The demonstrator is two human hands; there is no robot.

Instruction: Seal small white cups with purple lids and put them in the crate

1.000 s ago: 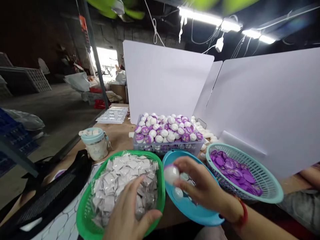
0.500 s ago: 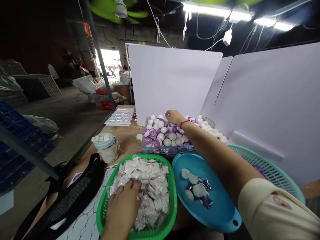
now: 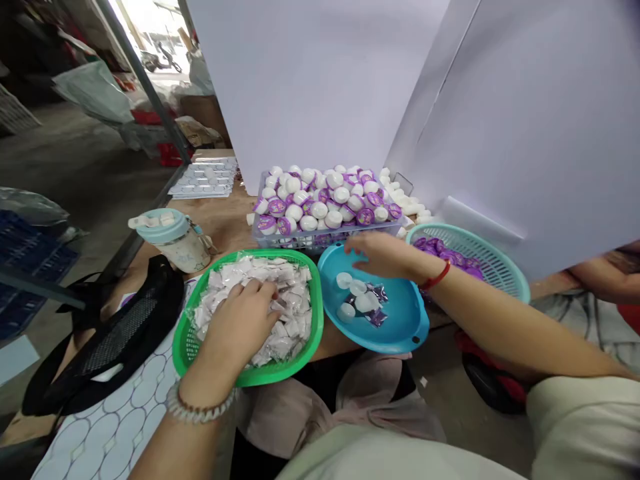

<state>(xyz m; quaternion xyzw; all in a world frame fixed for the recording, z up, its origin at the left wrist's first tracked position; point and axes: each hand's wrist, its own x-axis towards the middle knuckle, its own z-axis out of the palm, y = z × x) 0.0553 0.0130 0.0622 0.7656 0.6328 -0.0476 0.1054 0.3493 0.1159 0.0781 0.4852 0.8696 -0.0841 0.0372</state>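
Observation:
My left hand lies on small white sachets in a green basket. Its fingers are bent and apart; the tips are partly hidden, and no sachet is plainly gripped. Above the near-left part of a blue oval tray, my right hand is open, fingers spread and nothing visible in them. The tray bears several translucent cups and dark purple packets. Behind it, a clear plastic crate is heaped with white round capsules, many with purple printed lids.
At right, a pale teal basket contains purple packets. White pieces lie beside the crate. A lidded tumbler and black mesh bag stand left. White panels rise behind. Another person's arm shows at right.
My right hand has come back from the crate's heap of capsules to above the blue tray. My left hand remains among the sachets. The view has tilted downward.

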